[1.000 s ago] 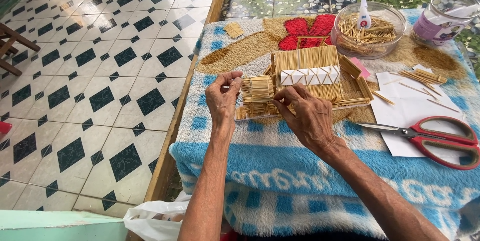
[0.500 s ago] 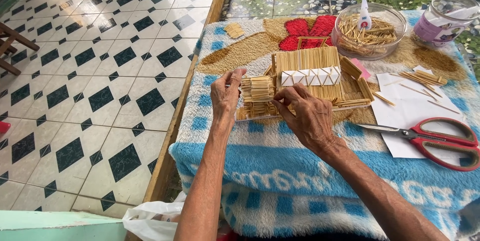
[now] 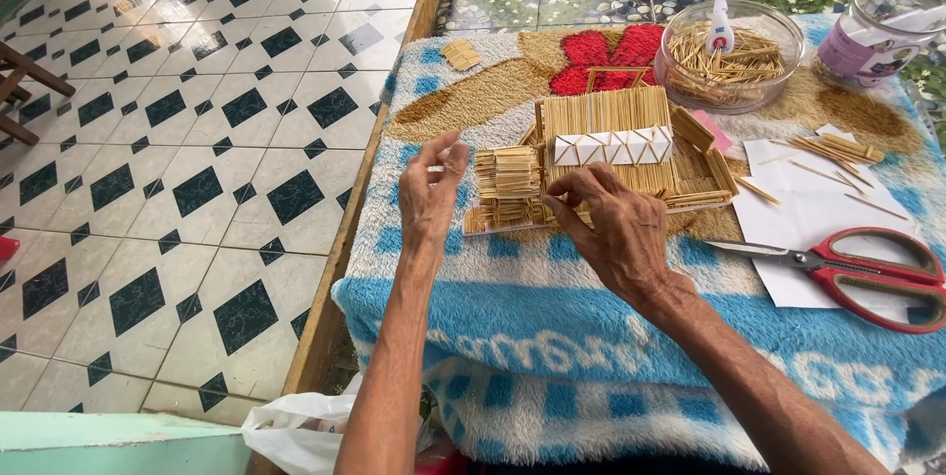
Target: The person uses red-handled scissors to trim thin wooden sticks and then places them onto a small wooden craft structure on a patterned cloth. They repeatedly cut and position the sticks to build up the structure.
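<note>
- My left hand point(image 3: 431, 194) hovers just left of the small stick house point(image 3: 601, 165), thumb and forefinger pinched shut on what looks like a single thin stick; it is too small to be sure.
- My right hand point(image 3: 613, 229) rests on the house's front edge, fingers point(image 3: 567, 201) curled and pressing lightly, I judge to steady it.
- The house sits mid-tabletop on a blue towel point(image 3: 591, 337), close to my reach.
- A glass bowl point(image 3: 729, 61) of spare sticks holds a glue bottle point(image 3: 720, 22), behind the house.
- Red scissors point(image 3: 857, 268) lie on white paper point(image 3: 818, 229) to the right, well apart from both hands.
</note>
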